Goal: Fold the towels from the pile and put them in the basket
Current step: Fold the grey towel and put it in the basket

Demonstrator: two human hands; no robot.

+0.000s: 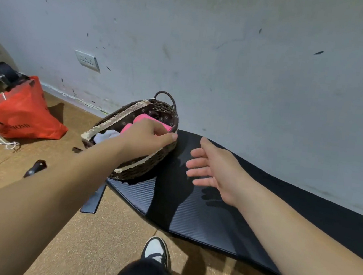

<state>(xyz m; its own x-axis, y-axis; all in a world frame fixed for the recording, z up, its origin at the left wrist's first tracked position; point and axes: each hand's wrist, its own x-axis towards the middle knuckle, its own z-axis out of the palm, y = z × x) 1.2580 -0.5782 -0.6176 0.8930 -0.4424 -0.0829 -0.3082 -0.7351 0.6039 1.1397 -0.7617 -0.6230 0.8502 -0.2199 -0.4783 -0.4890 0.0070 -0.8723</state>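
Observation:
A dark brown wicker basket (150, 163) with a cream lace rim and a loop handle stands on the left end of a black table (201, 212). Inside lie a folded pink towel (143, 118) and a white towel (106, 135). My left hand (146, 136) reaches over the basket's near rim and rests on the pink towel, fingers curled down onto it. My right hand (213, 170) hovers just right of the basket above the table, fingers spread, holding nothing. No towel pile is in view.
A grey wall (231, 52) runs right behind the table, with a socket (87, 60) at the left. An orange plastic bag (24, 111) sits on the cork floor, with small dark objects (35, 168) near it. My shoe (156, 251) is below the table's front edge.

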